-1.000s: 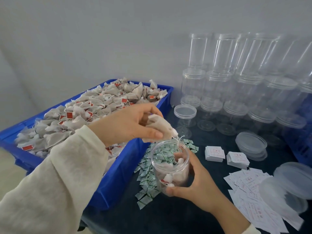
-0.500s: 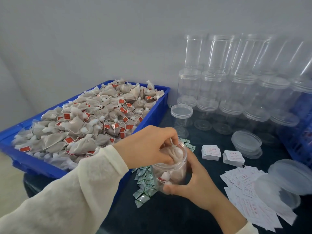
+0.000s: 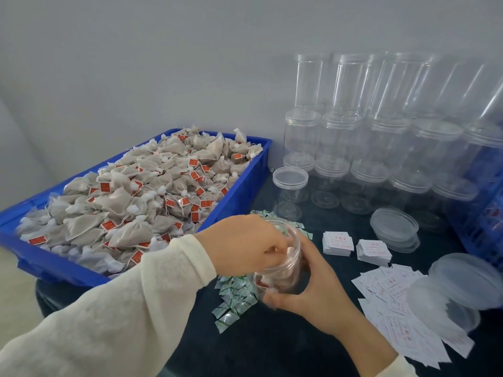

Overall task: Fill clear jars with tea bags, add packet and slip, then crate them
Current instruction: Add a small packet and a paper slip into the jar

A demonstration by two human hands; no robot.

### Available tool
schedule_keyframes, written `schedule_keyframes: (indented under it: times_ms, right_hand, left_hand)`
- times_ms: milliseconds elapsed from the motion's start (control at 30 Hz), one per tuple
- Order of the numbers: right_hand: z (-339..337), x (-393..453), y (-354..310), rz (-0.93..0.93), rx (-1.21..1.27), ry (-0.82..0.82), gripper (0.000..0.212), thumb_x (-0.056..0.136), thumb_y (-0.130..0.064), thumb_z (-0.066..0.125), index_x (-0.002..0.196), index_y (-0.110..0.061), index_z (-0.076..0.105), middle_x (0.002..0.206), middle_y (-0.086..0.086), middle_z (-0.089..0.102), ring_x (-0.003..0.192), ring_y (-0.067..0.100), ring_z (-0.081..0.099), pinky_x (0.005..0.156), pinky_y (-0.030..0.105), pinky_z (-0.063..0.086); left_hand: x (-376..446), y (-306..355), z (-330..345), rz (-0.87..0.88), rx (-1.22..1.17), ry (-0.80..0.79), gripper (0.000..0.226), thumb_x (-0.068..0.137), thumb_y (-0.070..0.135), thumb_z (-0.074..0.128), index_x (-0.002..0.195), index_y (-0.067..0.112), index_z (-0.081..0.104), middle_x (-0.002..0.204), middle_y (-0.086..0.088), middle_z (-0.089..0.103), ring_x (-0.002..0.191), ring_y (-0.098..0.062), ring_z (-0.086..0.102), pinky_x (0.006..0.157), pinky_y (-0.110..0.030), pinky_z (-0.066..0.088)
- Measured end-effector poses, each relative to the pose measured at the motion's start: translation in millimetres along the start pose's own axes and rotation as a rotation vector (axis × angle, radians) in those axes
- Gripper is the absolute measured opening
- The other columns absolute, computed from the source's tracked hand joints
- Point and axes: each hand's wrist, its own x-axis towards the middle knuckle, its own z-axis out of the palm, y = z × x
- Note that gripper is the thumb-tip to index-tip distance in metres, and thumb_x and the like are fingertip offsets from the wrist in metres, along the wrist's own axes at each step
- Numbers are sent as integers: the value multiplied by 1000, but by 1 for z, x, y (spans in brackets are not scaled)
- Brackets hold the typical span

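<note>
Small clear plastic jar [image 3: 283, 270] upright on dark worktop [image 3: 272, 349], just right of blue plastic tray [image 3: 245, 186] heaped with grey-brown mesh tea bags [image 3: 141, 202]. Right hand [image 3: 318, 289] wrapped round jar wall from right side. Left hand [image 3: 245, 246] over jar mouth, fingers curled down inside among bags; grasp on a bag not discernible. Green-white packets [image 3: 234, 300] scattered beside jar base. White paper slips [image 3: 394, 308] further right. Empty stacked clear jars [image 3: 381, 137] behind.
</note>
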Motion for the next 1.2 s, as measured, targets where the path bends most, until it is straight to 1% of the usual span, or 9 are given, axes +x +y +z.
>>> schedule_keyframes:
  times_ms: [100, 200, 267, 500, 600, 700, 767, 933, 1200]
  right_hand:
    - [-4, 0, 3, -11, 16, 13, 101, 57, -24, 92, 141, -38, 38, 129, -19, 57, 120, 0, 54, 90, 10, 45]
    - [-7, 0, 2, -16, 35, 41, 101, 57, -22, 91, 142, -37, 38, 127, -22, 57, 117, -4, 54, 85, 5, 44]
    - [-10, -1, 2, -34, 36, 55, 102, 56, -23, 93, 142, -35, 38, 126, -22, 57, 117, -2, 55, 85, 8, 46]
    - [-10, -15, 10, -65, 24, 76, 95, 56, -25, 93, 135, -42, 43, 128, -23, 56, 120, -1, 53, 86, 6, 44]
    - [-12, -19, 11, -81, 24, 78, 92, 59, -18, 92, 130, -52, 44, 125, -23, 58, 117, -3, 55, 84, 5, 45]
    - [-19, -21, 13, -66, 25, 68, 89, 60, -20, 91, 131, -48, 44, 124, -19, 61, 115, 1, 59, 87, 15, 51]
    - [-26, -21, 15, -46, 3, 66, 95, 60, -24, 92, 136, -47, 39, 127, -18, 59, 117, 2, 58, 92, 22, 52]
    - [-40, -31, 27, -9, -44, 158, 100, 55, -26, 93, 126, -67, 36, 127, -34, 50, 118, -13, 48, 81, 1, 42]
    - [-44, -42, 34, 21, -80, 173, 97, 54, -24, 94, 134, -44, 43, 124, -32, 51, 116, -11, 49, 82, 1, 41]
  left_hand:
    - [-5, 3, -7, -25, -237, -116, 28, 102, 32, 33, 121, 26, 53, 76, 29, 63, 74, 11, 56, 71, -7, 40]
    - [-7, 6, -2, 27, -134, -166, 43, 91, 53, 35, 120, 28, 55, 106, 7, 65, 100, -10, 57, 100, -34, 38]
    - [-7, 8, 5, 113, 60, -112, 40, 93, 53, 45, 117, 25, 61, 119, 11, 60, 114, -4, 48, 114, -29, 11]
    - [7, 14, 23, 183, 293, -238, 31, 101, 30, 39, 127, 20, 53, 131, 3, 58, 127, -13, 48, 104, -28, -20]
    - [11, 17, 25, 183, 286, -240, 28, 102, 30, 39, 116, 15, 57, 114, 0, 66, 113, -16, 56, 109, -28, -15]
    - [9, 19, 21, 158, 65, -156, 33, 97, 43, 48, 107, 16, 63, 100, 0, 67, 98, -15, 58, 112, -35, 23]
    - [4, 13, 20, 106, -186, 60, 39, 90, 54, 51, 108, 23, 67, 100, 6, 68, 93, -7, 59, 89, -29, 47]
    - [-1, -11, 54, -191, -533, 690, 12, 94, 29, 56, 97, 25, 67, 76, 18, 64, 65, 10, 56, 59, -4, 41]
    - [0, -20, 143, -320, -197, 217, 30, 92, 42, 57, 120, 30, 62, 120, 13, 59, 114, -8, 48, 96, -25, 35]
